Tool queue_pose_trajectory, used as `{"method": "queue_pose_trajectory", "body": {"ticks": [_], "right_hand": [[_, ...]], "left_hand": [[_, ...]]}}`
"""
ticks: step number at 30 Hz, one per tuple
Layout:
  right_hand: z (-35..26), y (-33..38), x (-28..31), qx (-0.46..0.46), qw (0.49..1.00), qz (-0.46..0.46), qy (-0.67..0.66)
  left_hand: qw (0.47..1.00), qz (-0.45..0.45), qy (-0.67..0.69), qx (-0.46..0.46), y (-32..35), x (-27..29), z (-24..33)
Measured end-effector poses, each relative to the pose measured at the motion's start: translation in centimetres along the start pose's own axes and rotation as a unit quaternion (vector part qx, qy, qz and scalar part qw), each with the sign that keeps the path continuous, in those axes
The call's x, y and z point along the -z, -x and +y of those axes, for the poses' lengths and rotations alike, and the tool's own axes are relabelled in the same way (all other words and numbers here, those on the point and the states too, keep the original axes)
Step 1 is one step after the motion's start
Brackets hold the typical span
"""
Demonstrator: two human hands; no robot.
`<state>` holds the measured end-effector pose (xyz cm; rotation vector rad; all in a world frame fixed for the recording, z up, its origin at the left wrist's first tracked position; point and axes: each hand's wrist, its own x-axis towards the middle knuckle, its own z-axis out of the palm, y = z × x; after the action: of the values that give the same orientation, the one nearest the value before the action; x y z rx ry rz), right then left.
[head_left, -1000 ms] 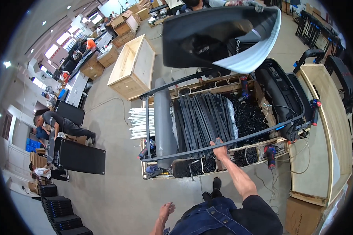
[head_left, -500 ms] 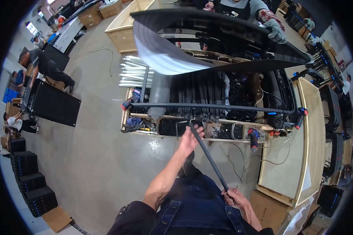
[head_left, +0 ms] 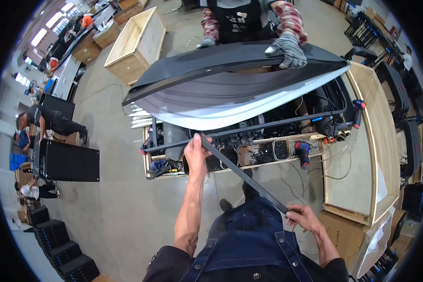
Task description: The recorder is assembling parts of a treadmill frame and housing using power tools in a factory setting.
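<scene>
A long dark flat bar (head_left: 244, 176) slants across my body, held at both ends. My left hand (head_left: 196, 154) is closed round its upper end, close to the front of the workbench. The lower end is pinched by my right hand (head_left: 303, 218) at the right of my waist. Just beyond my left hand runs a black metal frame (head_left: 263, 129), lying across the workbench. Over this frame a co-worker's gloved hand (head_left: 289, 50) grips a curved black sheet (head_left: 249, 89) with a pale underside, which hides much of the bench.
Along the bench's front edge sit bins of small dark parts (head_left: 258, 154) and a red-and-black power drill (head_left: 302, 154). A wooden crate (head_left: 376, 155) stands at the right, another crate (head_left: 136, 44) at the far left. Cables (head_left: 336, 177) trail near the right crate.
The co-worker's sheet has come down and nearer, now covering more of the bench. My left hand has shifted left with its end of the bar; the bar lies flatter.
</scene>
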<state>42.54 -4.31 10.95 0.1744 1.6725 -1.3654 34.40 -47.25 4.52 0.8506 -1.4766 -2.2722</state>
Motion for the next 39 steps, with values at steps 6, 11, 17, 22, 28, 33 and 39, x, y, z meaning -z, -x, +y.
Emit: {"method": "queue_pose_trajectory", "body": {"ticks": [6,11,17,22,28,33,39], "right_hand": [[-6.2,-5.0,6.4,-0.022,0.993,-0.081,-0.084],[-14.0,-11.6,5.0,0.056,0.993,-0.101,-0.005],[-18.7,-20.8,1.5,0.206,0.979,0.002,-0.009],[-23.7,-26.2,-1.4,0.349,0.932,0.087,0.056],[-24.3,-32.8,-4.7,0.374,0.903,0.183,0.107],[-23.5,-34.9,-5.0,0.345,0.908,0.216,0.098],[-23.3,-36.0,-6.0,0.343,0.907,0.224,0.093]], "left_hand": [[0.991,-0.030,-0.001,0.133,-11.4,-8.8,0.2],[0.994,-0.063,-0.015,0.086,-18.6,-12.0,2.1],[0.950,-0.285,-0.126,0.003,-12.5,-13.9,4.5],[0.960,-0.177,0.218,0.006,-11.3,-10.5,12.2],[0.958,-0.152,0.223,0.099,-13.7,-10.8,17.3],[0.951,-0.139,0.222,0.162,-14.2,-11.4,19.3],[0.949,-0.132,0.230,0.170,-12.8,-12.2,19.2]]}}
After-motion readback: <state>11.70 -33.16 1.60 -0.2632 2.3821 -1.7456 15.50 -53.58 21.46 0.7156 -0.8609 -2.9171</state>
